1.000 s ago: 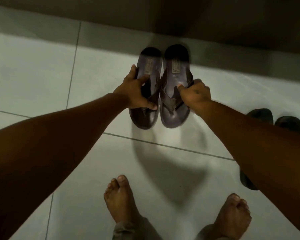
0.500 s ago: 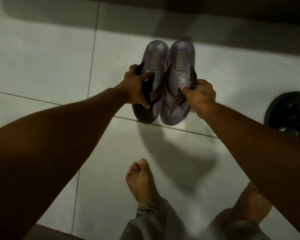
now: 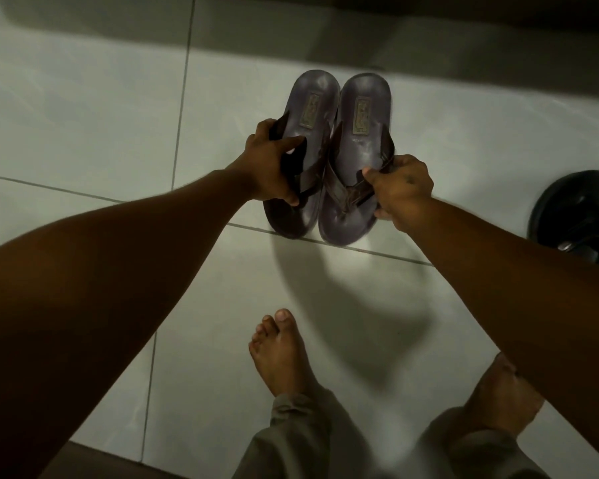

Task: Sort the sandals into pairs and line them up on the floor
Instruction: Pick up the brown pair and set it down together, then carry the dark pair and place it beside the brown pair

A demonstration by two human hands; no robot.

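Observation:
Two matching brown thong sandals are held side by side above the pale tiled floor, heels pointing away from me. My left hand (image 3: 274, 167) grips the strap of the left brown sandal (image 3: 313, 108). My right hand (image 3: 400, 190) grips the strap of the right brown sandal (image 3: 362, 115). Their inner edges touch. A shadow of the pair falls on the tiles below them.
A black sandal (image 3: 574, 212) lies on the floor at the right edge, partly cut off. My bare left foot (image 3: 281, 350) and right foot (image 3: 498, 399) stand on the white tiles (image 3: 83, 126). A dark wall base (image 3: 429, 15) runs along the top.
The pair has shifted with my hands toward the wall, and the view has tilted down. My feet have stepped forward. The black sandal now sits farther right in view.

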